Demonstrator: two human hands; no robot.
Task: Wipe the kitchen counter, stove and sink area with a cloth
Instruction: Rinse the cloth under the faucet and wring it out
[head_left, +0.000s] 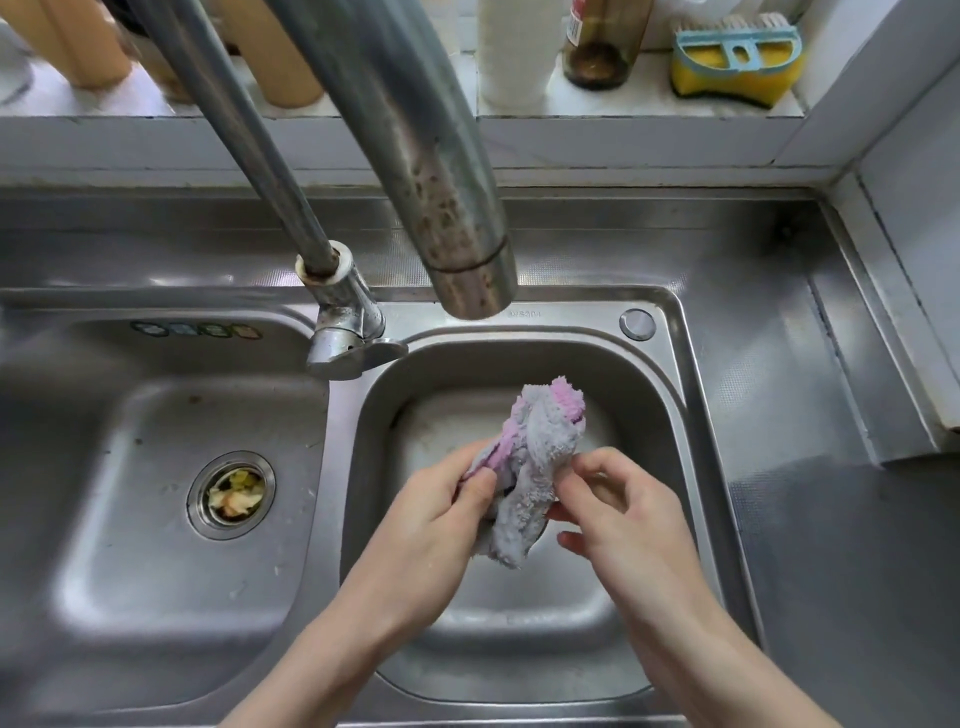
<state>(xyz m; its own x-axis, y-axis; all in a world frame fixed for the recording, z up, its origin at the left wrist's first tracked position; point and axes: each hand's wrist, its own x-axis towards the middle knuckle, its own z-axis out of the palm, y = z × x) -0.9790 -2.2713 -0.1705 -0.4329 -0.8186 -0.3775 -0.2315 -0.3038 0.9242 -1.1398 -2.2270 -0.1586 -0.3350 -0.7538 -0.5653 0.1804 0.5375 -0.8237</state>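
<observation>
Between our hands, over the sink basin (652, 400), the cloth (535, 467) hung bunched, its long axis running away from us toward the faucet (467, 260), our left hand (441, 512) gripping its left side and our right hand (626, 519) pinching its right edge.

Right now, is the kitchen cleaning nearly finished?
Not nearly, I think. Done: nothing plainly, and I can't tell whether any steel has been wiped. In hand: the left hand and right hand hold the bunched grey-and-pink cloth over the right basin; no water runs from the spout. Left: food scraps sit in the left basin's strainer, and the stove is out of view.
</observation>
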